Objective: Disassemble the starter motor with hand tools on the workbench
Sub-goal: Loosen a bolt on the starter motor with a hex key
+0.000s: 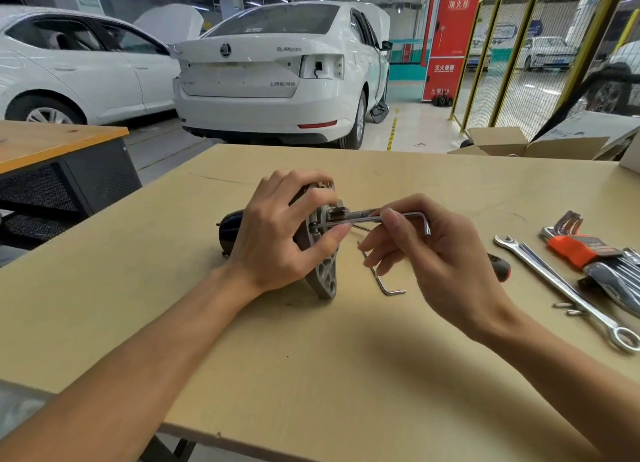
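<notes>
Near the middle of the workbench (346, 375), the left hand (277, 239) grips the starter motor (320, 253) steady so the right hand (426, 264), pinching the hex key (391, 217), can turn a bolt.

White cars (277, 77), cardboard box (512, 144)

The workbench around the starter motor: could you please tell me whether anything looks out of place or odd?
Nothing looks damaged or spilled. Two small silver fasteners lie loose beside the long chrome combination wrench, where they could roll away. A spare bent hex key lies on the tan wooden workbench beneath the right hand.
</notes>
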